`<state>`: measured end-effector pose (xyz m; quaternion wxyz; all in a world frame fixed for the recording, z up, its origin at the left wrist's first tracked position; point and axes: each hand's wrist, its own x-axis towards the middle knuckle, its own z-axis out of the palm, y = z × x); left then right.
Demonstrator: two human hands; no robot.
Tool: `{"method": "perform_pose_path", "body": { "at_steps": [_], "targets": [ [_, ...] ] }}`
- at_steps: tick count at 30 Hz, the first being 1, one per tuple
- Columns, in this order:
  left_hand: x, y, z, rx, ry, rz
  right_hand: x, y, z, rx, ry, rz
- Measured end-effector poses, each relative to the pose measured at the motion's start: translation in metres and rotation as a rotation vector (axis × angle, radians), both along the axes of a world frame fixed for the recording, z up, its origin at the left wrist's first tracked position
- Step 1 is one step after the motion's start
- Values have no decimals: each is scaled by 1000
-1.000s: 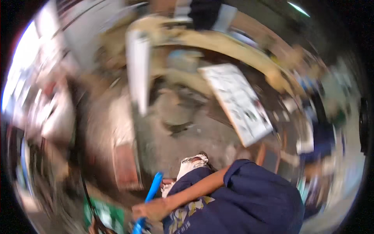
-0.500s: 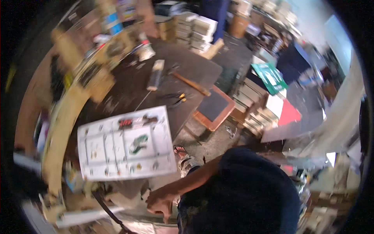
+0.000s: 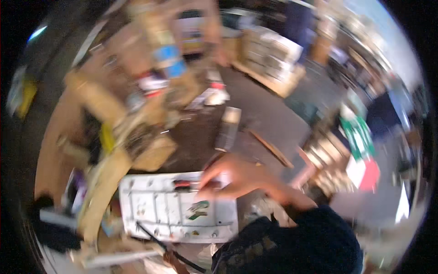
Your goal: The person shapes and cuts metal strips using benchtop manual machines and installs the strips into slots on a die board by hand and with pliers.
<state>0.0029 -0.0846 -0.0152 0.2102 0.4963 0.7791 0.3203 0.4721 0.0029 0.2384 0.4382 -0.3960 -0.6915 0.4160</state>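
My right hand (image 3: 232,177) reaches over a white rectangular board (image 3: 132,205) with grey lines and small metal bits on it. Its curved fingers are at the right end of a red and black tool (image 3: 183,185) lying on the board; blur hides whether they grip it. Below that tool is a green patch (image 3: 197,210). At the lower edge my left hand (image 3: 175,262) is closed round a long thin dark strip (image 3: 153,237), which slants up across the board's lower left corner.
On the dark table (image 3: 196,150) beyond the board are a pale and dark block (image 3: 228,128) and a wooden handle (image 3: 272,149). A curved wooden piece (image 3: 107,182) borders the left. White stacks (image 3: 269,52) stand at the back, and a green packet (image 3: 358,134) lies right.
My right hand has risen from beside my body to the red and black tool on the board. My left hand still has the dark strip. The whole view has shifted and is blurred.
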Motion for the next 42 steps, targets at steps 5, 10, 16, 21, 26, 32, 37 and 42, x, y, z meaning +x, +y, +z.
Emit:
{"method": "perform_pose_path", "body": {
  "at_steps": [5, 10, 16, 21, 26, 32, 37, 42],
  "targets": [
    [-16, -19, -2, -60, 18, 124, 70, 123, 60, 474, 85, -858],
    [5, -12, -11, -153, 71, 171, 165, 259, 82, 841, 21, -949],
    [-6, -16, -32, 37, -330, 158, 206, 286, 90, 648, -305, -694],
    [-11, -24, -29, 141, -251, 53, 203, 284, 89, 531, -226, -627],
    [4, -17, -16, -4, -187, 83, 204, 278, 93, 559, -230, -781],
    [-2, -28, -14, -20, -247, 133, 153, 221, 70, 670, 236, -1010],
    [22, -19, 5, 94, -707, 207, 2, 93, -128, 370, -94, -771],
    [16, -18, -1, 84, -697, 205, -83, 70, -238, 176, -634, -556]
  ]
}}
